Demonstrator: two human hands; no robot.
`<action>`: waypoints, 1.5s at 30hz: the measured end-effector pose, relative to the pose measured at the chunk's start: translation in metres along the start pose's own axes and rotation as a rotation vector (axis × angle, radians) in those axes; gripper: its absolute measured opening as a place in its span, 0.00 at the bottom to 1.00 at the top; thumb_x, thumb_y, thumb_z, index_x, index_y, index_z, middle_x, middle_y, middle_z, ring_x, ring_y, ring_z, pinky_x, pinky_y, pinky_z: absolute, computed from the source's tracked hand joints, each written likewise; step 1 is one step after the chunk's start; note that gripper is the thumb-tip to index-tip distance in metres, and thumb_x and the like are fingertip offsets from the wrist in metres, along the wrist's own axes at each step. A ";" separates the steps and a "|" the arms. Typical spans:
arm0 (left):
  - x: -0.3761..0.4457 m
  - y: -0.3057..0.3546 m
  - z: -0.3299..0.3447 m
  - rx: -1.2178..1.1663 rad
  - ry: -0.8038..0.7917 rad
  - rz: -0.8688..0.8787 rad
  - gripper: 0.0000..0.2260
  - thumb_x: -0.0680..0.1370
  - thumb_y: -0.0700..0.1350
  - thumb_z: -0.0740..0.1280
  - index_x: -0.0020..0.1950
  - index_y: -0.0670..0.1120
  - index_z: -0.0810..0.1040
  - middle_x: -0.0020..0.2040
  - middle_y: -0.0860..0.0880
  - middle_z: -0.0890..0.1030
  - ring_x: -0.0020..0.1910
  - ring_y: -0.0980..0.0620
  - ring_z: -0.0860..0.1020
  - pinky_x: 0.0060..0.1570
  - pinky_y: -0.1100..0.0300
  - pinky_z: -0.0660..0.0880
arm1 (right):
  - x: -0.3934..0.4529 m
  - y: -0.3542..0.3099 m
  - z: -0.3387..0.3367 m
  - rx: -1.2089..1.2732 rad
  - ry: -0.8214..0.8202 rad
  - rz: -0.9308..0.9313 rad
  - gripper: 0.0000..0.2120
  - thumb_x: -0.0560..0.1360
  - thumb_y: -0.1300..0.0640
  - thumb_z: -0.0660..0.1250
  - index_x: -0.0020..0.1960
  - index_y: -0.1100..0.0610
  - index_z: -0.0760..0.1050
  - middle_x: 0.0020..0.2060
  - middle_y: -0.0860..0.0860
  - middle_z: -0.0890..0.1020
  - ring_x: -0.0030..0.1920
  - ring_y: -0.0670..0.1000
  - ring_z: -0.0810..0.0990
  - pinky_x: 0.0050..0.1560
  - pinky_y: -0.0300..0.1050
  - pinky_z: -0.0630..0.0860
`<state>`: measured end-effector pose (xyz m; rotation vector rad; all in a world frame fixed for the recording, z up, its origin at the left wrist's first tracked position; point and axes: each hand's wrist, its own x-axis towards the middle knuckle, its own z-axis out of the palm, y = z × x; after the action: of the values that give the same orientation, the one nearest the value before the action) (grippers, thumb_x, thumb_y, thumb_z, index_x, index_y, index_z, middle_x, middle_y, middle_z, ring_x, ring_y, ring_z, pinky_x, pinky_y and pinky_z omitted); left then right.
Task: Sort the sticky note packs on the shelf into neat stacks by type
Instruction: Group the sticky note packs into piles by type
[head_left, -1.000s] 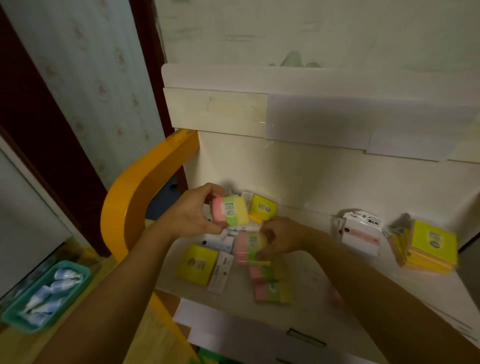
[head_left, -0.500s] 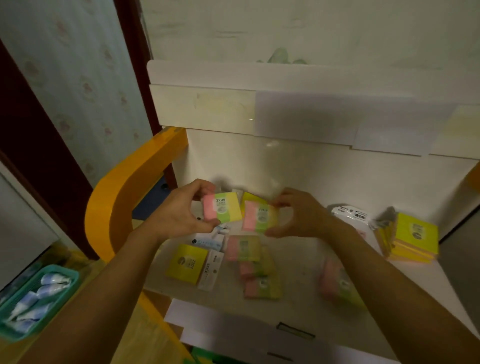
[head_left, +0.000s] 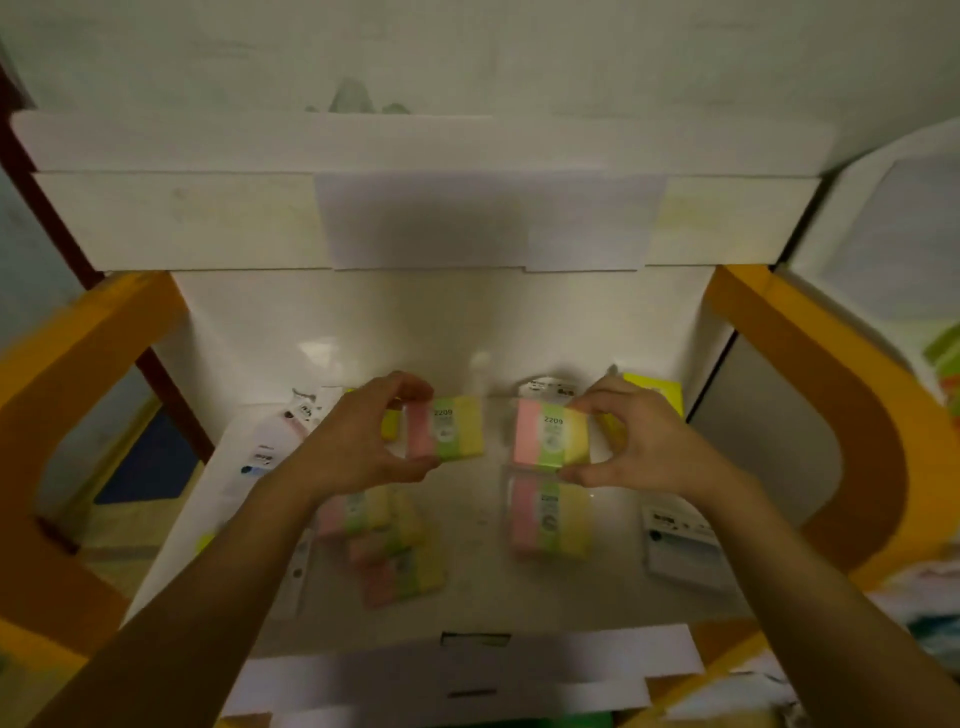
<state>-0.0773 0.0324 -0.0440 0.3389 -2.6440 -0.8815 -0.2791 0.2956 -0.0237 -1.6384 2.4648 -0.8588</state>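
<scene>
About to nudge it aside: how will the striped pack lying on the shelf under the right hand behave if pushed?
The striped pack lies flat and blocky, so it should slide rather than tip or roll. Its wrapper looks glossy on the smooth shelf, so it may skid easily. It is probably light, as the right hand pinches a similar pack with its fingertips.

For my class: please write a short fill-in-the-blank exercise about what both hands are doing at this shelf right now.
1. Each hand holds one striped pack printed with the number ____.
2. The right hand holds its pack directly above a lying pack of the ____ type.
3. The stripes on the left hand's pack are pink, green and ____.

Missing words: 2209; same; yellow
</scene>
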 end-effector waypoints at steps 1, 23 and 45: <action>0.002 0.000 0.002 0.004 0.007 0.010 0.34 0.63 0.55 0.82 0.65 0.59 0.72 0.60 0.60 0.75 0.59 0.65 0.74 0.54 0.71 0.72 | -0.003 0.000 -0.001 -0.001 0.001 -0.006 0.29 0.56 0.41 0.82 0.54 0.48 0.81 0.49 0.43 0.78 0.51 0.42 0.77 0.55 0.40 0.73; 0.026 0.019 0.028 -0.040 -0.012 0.150 0.33 0.63 0.54 0.82 0.64 0.58 0.73 0.60 0.57 0.74 0.60 0.60 0.75 0.62 0.56 0.76 | -0.043 0.006 0.019 0.004 -0.107 0.042 0.39 0.55 0.33 0.78 0.63 0.45 0.76 0.54 0.39 0.73 0.55 0.38 0.72 0.58 0.30 0.68; 0.020 0.046 0.096 -0.039 -0.316 0.257 0.38 0.64 0.57 0.80 0.71 0.54 0.70 0.61 0.70 0.65 0.63 0.58 0.68 0.67 0.60 0.68 | -0.038 0.027 -0.045 0.015 0.060 0.093 0.40 0.57 0.35 0.79 0.64 0.50 0.75 0.54 0.40 0.74 0.57 0.41 0.74 0.52 0.31 0.70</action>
<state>-0.1377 0.1128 -0.0831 -0.1629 -2.8609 -0.9654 -0.3007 0.3548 -0.0080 -1.5016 2.5446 -0.9251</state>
